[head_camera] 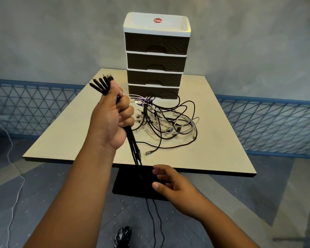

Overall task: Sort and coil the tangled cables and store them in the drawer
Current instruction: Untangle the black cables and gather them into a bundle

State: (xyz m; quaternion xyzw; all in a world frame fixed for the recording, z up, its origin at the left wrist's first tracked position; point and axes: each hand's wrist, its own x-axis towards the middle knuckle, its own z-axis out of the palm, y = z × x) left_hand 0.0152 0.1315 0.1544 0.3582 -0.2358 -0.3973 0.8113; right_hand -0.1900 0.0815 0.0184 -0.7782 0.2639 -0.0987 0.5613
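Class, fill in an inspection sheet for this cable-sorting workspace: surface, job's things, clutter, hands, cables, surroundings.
Surface: beige table, black edge.
Job's things: four-drawer unit, all drawers closed; tangled pile of black and white cables in front.
Clutter: nothing seen.
Hands: left hand raised, its grip on a black cable bundle; right hand open, below the table edge.
Cables: bundle's plugs fan above the fist; tails hang to the floor.
Surroundings: grey wall, blue mesh fence.

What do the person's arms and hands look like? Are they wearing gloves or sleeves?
No gloves and no sleeves in view. Both forearms are bare right up to the bottom edge of the picture. The left hand and the right hand are bare too, with short, plain fingernails. No rings, watch or bracelet can be seen on either one.
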